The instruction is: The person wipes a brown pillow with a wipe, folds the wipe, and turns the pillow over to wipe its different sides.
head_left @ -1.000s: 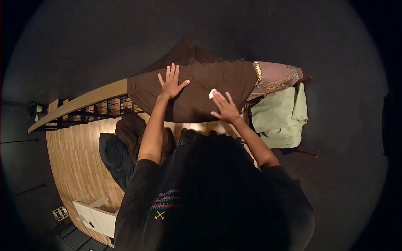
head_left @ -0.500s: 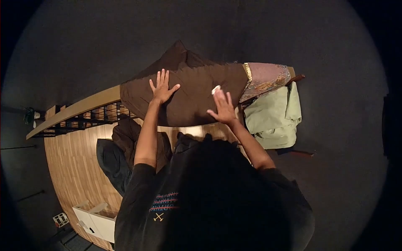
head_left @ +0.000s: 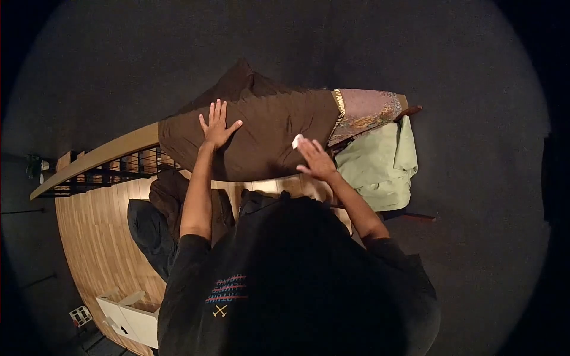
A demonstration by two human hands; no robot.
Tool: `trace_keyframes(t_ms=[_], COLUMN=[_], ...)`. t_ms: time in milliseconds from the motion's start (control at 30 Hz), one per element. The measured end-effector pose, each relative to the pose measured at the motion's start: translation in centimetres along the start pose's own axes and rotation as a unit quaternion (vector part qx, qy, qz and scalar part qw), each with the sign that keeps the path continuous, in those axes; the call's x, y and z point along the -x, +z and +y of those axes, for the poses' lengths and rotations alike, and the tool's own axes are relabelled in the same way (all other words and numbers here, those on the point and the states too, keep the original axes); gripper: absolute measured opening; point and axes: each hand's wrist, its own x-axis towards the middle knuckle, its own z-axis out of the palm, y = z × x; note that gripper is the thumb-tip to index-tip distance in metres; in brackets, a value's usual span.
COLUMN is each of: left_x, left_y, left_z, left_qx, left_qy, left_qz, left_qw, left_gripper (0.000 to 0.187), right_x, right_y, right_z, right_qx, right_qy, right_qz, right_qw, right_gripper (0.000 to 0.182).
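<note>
A brown cloth (head_left: 267,118) is draped over a long tan board. My left hand (head_left: 218,129) lies flat on its left part, fingers spread. Over the cloth's right part, my right hand (head_left: 317,160) has a small white object (head_left: 297,141) at its fingertips, against the cloth; the thumb stands apart and the exact grip is hard to make out. Right of the brown cloth, a pinkish patterned cloth (head_left: 368,110) with a gold edge covers the board's end.
A pale green cloth (head_left: 383,169) hangs at the right. The tan board (head_left: 113,145) runs left above a black wire rack (head_left: 127,163). Dark clothes (head_left: 151,231) lie at lower left over the wooden floor (head_left: 89,231), with a white cabinet (head_left: 133,323) further down.
My right hand and the white object have moved down the cloth, towards my body. My left hand stays flat in place on the cloth. The whole view has shifted slightly.
</note>
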Motion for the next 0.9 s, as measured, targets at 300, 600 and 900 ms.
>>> trace_keyframes(t_ms=[300, 600, 900], left_x=[0.2, 0.5, 0.8], left_y=[0.0, -0.8, -1.0], left_z=[0.3, 0.8, 0.7], left_qx=[-0.017, -0.007, 0.007], left_qy=[-0.008, -0.006, 0.001], left_qz=[-0.004, -0.011, -0.015], left_qw=[1.0, 1.0, 1.0], left_gripper=[0.101, 0.102, 0.101], right_x=[-1.7, -4.0, -8.1], right_y=[-1.1, -3.0, -4.2], right_z=[0.6, -0.8, 1.2], right_qx=[-0.271, -0.314, -0.256], right_qy=[0.032, 0.006, 0.023], right_qz=[-0.009, 0.06, 0.064], right_qw=[0.962, 0.947, 0.964], right_gripper=[0.084, 0.083, 0.083])
